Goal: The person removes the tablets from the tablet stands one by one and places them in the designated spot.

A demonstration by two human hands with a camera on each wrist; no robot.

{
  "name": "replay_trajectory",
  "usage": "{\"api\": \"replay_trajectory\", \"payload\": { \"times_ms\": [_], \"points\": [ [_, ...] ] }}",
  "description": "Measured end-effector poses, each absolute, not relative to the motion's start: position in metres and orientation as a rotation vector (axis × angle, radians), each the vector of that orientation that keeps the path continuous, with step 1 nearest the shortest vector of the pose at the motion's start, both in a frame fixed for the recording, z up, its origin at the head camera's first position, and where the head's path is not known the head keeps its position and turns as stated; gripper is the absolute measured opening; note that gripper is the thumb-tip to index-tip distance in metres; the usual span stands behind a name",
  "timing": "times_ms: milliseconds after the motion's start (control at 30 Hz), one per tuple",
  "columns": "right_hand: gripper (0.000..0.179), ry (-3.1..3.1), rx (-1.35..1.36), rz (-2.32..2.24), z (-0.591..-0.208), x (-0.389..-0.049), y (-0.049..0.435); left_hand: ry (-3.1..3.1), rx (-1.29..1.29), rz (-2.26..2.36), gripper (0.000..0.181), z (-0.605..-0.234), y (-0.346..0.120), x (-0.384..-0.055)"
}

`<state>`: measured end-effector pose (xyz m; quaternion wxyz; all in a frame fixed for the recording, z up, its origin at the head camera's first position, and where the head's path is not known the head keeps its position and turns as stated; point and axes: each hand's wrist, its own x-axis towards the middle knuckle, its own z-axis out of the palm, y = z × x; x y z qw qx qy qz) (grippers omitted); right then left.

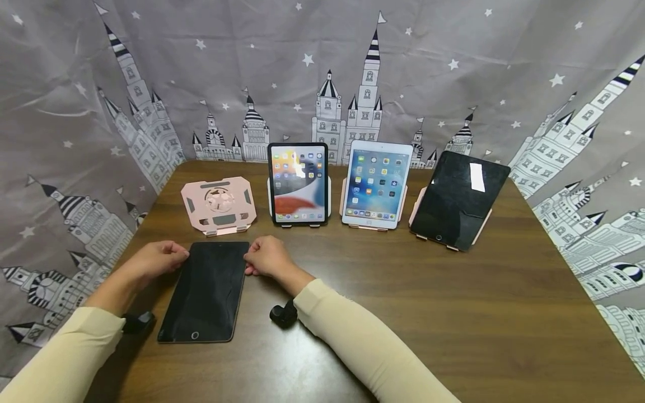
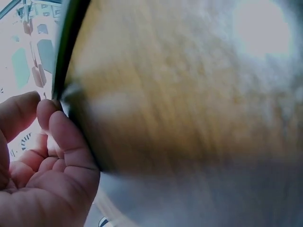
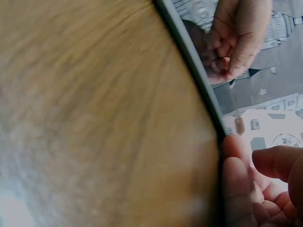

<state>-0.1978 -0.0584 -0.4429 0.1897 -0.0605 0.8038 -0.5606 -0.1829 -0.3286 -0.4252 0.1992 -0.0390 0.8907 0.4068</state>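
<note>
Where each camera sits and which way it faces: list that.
Head: on the head, facing forward and down over the black rectangular tablet; left grip, right grip, cream fabric sleeves show.
Left wrist: worn there, facing left grip and tablet edge.
Right wrist: worn there, facing right grip and opposite edge; left grip, possibly reflected, above.
Wrist views share: pink slotted stand, brown wooden table.

Passage is being offered at near right; near left is being blocked by a black tablet (image 1: 208, 291), far side by propped tablets (image 1: 377, 182) and a pink stand (image 1: 219, 200).

Qty: 4 tablets (image 1: 211, 291), 4 stands (image 1: 220, 202), 2 hands (image 1: 269, 256), 2 wrist cams (image 1: 284, 314), 1 tbl (image 1: 383, 291).
</note>
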Motion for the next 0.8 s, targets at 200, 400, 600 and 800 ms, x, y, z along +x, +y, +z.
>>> {"api": "replay_trajectory", "payload": {
  "times_ms": [200, 400, 600, 800],
  "points": [
    [0.015, 2.156, -0.202, -1.681, -0.439, -0.203, -0.048, 2.438, -0.157, 1.185, 0.037, -0.419, -0.328, -0.184],
    [0.01, 2.337, -0.364, -1.638, -0.423, -0.216, -0.017, 2.543, -0.094, 1.189, 0.039, -0.394, -0.3, -0.192],
    [0.011, 2.479, -0.477, -1.601, -0.404, -0.235, 0.024, 2.656, 0.026, 1.288, 0.038, -0.361, -0.258, -0.205],
    [0.011, 2.637, -0.483, -1.613, -0.385, -0.255, 0.058, 2.834, 0.101, 1.34, 0.032, -0.354, -0.217, -0.226]
  ]
}}
